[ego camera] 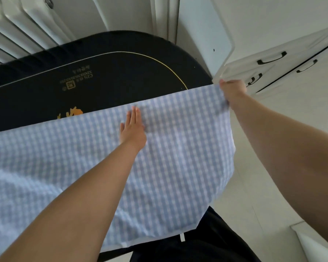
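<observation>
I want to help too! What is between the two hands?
In the head view, only the blue checked cloth lies between the left hand, flat on it, and the right hand gripping its corner.

Black table [121, 72] carrying one checked cloth [178, 148].

The table top is showing a rounded far right corner, with a thin gold line [159, 58] following that curve just inside the edge. Gold print [78, 78] is sitting on the bare far half, and an orange motif [72, 113] is showing partly from under the cloth's far edge. The blue and white cloth is lying directly on the near half, its far edge running slantwise from the left edge to the far right corner. Its right side is hanging over the right edge, and its white-hemmed near edge is overhanging the near edge.
</observation>
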`<state>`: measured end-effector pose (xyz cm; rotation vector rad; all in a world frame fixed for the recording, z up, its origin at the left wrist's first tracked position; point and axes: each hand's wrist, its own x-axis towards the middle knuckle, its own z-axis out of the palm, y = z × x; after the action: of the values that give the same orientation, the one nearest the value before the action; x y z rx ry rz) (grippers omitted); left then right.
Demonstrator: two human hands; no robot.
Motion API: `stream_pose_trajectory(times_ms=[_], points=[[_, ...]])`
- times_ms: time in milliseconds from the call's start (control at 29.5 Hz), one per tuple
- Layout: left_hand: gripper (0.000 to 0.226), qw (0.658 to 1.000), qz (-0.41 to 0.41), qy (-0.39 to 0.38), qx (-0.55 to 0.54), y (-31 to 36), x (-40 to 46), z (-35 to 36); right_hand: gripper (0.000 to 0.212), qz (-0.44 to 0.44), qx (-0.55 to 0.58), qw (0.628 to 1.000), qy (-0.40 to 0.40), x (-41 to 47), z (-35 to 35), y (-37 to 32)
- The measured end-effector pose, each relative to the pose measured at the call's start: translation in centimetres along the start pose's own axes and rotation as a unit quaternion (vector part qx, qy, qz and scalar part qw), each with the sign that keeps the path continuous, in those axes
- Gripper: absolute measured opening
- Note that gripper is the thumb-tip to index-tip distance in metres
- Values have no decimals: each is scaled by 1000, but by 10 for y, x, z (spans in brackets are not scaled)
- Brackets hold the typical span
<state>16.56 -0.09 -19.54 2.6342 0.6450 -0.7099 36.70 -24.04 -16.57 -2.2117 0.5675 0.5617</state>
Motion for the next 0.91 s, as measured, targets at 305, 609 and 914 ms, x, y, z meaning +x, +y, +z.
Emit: stream_pose_trajectory(times_ms=[305, 609, 914], points=[[72, 998, 5, -36, 48, 5, 1, -6, 47, -59, -74, 995, 12, 0, -3, 9], [67, 991, 91, 13, 102, 8, -40, 37, 67, -77, -122, 989, 41, -70, 13, 101], [67, 967, 218, -2, 132, 9, -106, 99, 65, 118, 41, 991, -45, -92, -3, 158]])
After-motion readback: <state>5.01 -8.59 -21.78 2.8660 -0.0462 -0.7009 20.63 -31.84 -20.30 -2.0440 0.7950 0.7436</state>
